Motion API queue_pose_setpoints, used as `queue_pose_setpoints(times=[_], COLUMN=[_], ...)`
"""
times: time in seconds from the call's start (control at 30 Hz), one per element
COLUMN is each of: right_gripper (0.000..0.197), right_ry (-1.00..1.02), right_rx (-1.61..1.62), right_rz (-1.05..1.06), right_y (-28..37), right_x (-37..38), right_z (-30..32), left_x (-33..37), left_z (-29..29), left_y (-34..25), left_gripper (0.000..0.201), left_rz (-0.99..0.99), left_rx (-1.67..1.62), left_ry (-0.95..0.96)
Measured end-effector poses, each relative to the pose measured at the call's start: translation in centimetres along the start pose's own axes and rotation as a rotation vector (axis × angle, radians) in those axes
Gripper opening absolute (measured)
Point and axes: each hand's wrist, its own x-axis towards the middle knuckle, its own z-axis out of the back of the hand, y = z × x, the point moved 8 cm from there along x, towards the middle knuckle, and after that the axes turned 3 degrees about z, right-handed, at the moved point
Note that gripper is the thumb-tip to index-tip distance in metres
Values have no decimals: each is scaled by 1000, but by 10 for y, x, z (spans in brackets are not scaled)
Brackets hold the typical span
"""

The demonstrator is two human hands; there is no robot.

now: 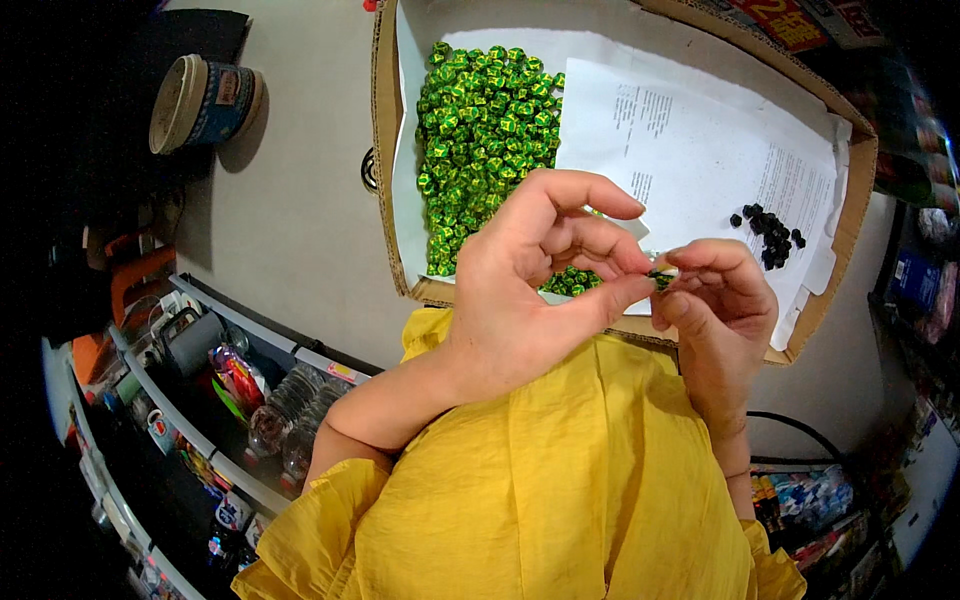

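Green-and-yellow foil piece (663,279), small and shiny, sits between your hands above the near side of the shallow brown cardboard box (858,195). Your left hand (525,285) pinches it between closed thumb and fingertips; your right hand (728,312) pinches its other end. Shiny green faceted pellets (488,135) lie at left, small black lumps (773,238) on white printed paper (690,165) at right.

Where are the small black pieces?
In the head view, the small black pieces lie at right in the cardboard box, on white paper, near the right hand.

A shop, shown by shelves (243,478) of bottles (272,425) and packets (812,490).
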Motion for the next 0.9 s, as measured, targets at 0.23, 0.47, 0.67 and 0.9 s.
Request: queue_pose_setpoints(times=[0.23, 0.47, 0.67, 0.9], right_gripper=[19, 21, 20, 17], right_ry=[119, 166, 325, 546], right_rx=[-45, -234, -349, -577], right_rz=[28, 282, 396, 774], right_y=[11, 24, 32, 54], right_x=[0, 8, 12, 3], right_z=[-4, -11, -11, -24], left_x=[-3, -4, -8, -11], left_z=[-6, -2, -6, -13], left_y=[3, 2, 3, 13], left_gripper=[43, 42, 37, 25], left_rz=[104, 53, 61, 298], left_rx=[-50, -68, -138, -236], left_ry=[44, 46, 55, 122])
